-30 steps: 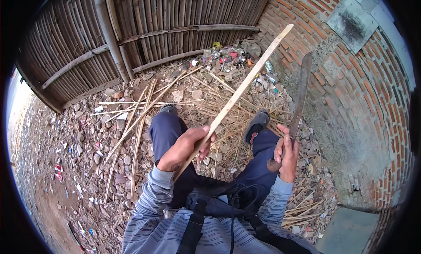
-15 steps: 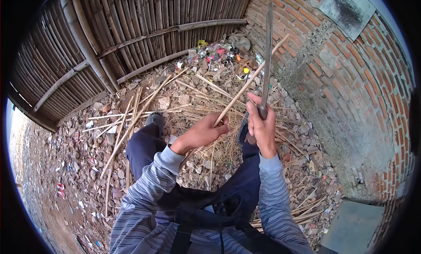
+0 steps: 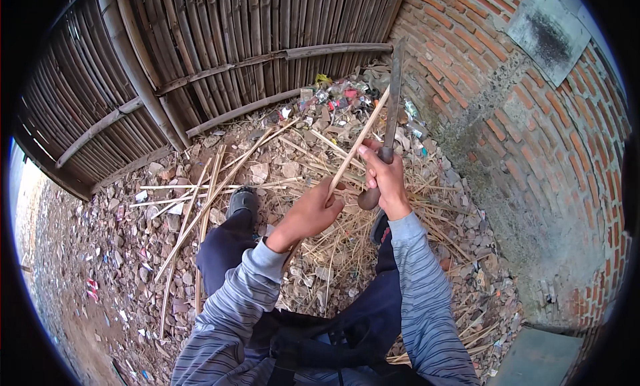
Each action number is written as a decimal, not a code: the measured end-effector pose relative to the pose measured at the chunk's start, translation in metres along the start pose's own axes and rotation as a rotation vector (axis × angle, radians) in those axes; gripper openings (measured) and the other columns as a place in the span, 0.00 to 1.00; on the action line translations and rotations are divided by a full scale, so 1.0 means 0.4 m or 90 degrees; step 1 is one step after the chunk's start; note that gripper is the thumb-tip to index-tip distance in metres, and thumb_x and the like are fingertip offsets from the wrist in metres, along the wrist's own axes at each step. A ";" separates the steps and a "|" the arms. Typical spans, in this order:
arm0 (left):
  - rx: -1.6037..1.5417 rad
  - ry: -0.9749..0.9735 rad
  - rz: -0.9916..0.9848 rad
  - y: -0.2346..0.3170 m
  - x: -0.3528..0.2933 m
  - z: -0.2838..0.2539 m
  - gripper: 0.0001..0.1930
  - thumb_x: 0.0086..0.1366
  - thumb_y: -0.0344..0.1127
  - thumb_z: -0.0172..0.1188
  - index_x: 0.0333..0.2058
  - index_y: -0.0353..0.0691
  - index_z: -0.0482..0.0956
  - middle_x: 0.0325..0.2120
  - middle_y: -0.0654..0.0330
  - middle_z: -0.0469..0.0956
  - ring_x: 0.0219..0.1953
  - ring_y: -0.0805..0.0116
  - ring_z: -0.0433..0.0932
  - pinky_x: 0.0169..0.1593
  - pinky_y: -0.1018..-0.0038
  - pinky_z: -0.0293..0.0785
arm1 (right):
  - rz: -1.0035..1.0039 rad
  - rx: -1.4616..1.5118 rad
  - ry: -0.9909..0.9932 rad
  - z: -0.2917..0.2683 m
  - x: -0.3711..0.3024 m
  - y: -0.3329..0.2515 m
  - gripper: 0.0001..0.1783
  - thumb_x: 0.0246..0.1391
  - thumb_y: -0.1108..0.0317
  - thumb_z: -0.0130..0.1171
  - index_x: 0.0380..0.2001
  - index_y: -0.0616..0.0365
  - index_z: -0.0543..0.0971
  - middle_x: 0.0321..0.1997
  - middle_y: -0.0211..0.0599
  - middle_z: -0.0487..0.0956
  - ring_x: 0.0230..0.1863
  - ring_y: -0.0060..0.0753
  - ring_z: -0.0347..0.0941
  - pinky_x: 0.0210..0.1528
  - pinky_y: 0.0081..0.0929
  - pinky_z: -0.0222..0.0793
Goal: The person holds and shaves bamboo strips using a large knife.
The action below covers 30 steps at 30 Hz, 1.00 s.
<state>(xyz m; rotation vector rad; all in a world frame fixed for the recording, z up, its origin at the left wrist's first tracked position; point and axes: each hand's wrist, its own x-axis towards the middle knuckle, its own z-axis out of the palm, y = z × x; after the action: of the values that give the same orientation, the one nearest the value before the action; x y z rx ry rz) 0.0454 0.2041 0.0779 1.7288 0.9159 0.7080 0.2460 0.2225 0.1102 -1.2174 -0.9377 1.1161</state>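
Observation:
My left hand (image 3: 308,214) is closed round a pale bamboo strip (image 3: 357,141), which slants up and away to the right; its near end runs back under my left forearm. In my right hand (image 3: 388,181) is a machete, its long grey blade (image 3: 394,96) pointing away from me. The dark rounded handle (image 3: 369,199) sticks out below my fist. Blade and strip lie almost side by side, close together near the strip's far end; whether they touch I cannot tell. The fingertips of my right hand rest at or just beside the strip.
Several cut bamboo strips (image 3: 212,179) lie crossed on the stony ground at left. Straw-like shavings (image 3: 353,243) cover the ground between my feet. A bamboo fence (image 3: 227,33) stands ahead, a brick wall (image 3: 497,129) at right. Litter (image 3: 347,96) fills the corner; a grey panel (image 3: 537,356) lies at lower right.
My right hand has shifted left with the machete, and more of its handle now shows. The blade is nearer the strip's far end. The strip points more steeply away; the view has shifted slightly.

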 end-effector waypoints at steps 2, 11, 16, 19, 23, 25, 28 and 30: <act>0.141 0.083 0.039 -0.041 -0.009 0.007 0.20 0.69 0.35 0.61 0.54 0.30 0.71 0.17 0.52 0.74 0.20 0.55 0.76 0.27 0.60 0.69 | 0.040 0.027 -0.019 0.007 0.012 0.026 0.22 0.60 0.62 0.72 0.52 0.64 0.82 0.17 0.17 0.67 0.13 0.11 0.59 0.15 0.18 0.53; 0.171 0.101 -0.013 -0.050 -0.043 0.028 0.32 0.67 0.35 0.62 0.64 0.26 0.59 0.29 0.34 0.81 0.35 0.35 0.83 0.40 0.49 0.79 | 0.116 0.068 -0.067 -0.004 0.054 0.117 0.25 0.57 0.69 0.72 0.55 0.66 0.77 0.20 0.19 0.69 0.13 0.13 0.61 0.17 0.20 0.56; 0.036 0.046 -0.086 -0.056 -0.067 -0.004 0.43 0.64 0.41 0.70 0.69 0.33 0.56 0.46 0.37 0.81 0.45 0.50 0.85 0.48 0.59 0.81 | 0.143 0.121 -0.024 -0.002 0.045 0.118 0.25 0.56 0.71 0.70 0.56 0.66 0.76 0.20 0.19 0.68 0.15 0.14 0.62 0.18 0.21 0.58; -0.043 0.006 -0.143 -0.037 -0.095 -0.018 0.47 0.62 0.46 0.76 0.69 0.32 0.56 0.53 0.41 0.78 0.48 0.57 0.83 0.49 0.63 0.81 | 0.135 0.137 0.005 -0.003 0.036 0.122 0.25 0.57 0.71 0.70 0.56 0.65 0.76 0.21 0.19 0.68 0.15 0.14 0.62 0.19 0.20 0.59; -0.142 -0.022 -0.167 -0.083 -0.197 -0.037 0.52 0.60 0.50 0.78 0.69 0.26 0.55 0.51 0.42 0.78 0.49 0.59 0.83 0.51 0.65 0.82 | 0.105 0.170 -0.011 -0.005 0.018 0.103 0.24 0.57 0.71 0.69 0.56 0.64 0.75 0.21 0.19 0.68 0.16 0.14 0.62 0.20 0.20 0.59; -0.135 -0.046 -0.188 -0.060 -0.270 -0.043 0.53 0.59 0.52 0.79 0.68 0.25 0.55 0.52 0.41 0.77 0.49 0.58 0.83 0.50 0.65 0.82 | 0.103 0.173 -0.003 -0.010 0.001 0.088 0.23 0.58 0.70 0.69 0.55 0.63 0.76 0.22 0.19 0.68 0.16 0.14 0.63 0.21 0.20 0.59; 0.019 -0.066 -0.173 -0.013 -0.384 -0.075 0.51 0.59 0.55 0.78 0.66 0.27 0.58 0.45 0.44 0.82 0.44 0.59 0.85 0.48 0.66 0.81 | 0.062 0.193 0.031 -0.004 -0.022 0.075 0.21 0.58 0.71 0.69 0.53 0.64 0.77 0.22 0.20 0.69 0.16 0.15 0.62 0.20 0.21 0.59; 0.190 -0.058 -0.133 0.023 -0.442 -0.080 0.44 0.60 0.53 0.76 0.62 0.31 0.62 0.37 0.45 0.84 0.39 0.51 0.86 0.45 0.62 0.82 | 0.057 0.184 0.037 -0.002 -0.034 0.071 0.21 0.58 0.71 0.69 0.53 0.64 0.77 0.22 0.21 0.69 0.16 0.15 0.62 0.20 0.21 0.59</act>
<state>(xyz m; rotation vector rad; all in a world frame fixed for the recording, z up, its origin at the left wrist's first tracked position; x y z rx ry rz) -0.0734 0.0695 0.0901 1.8723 1.1630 0.3655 0.2396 0.2090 0.0824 -1.0561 -0.6563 1.2324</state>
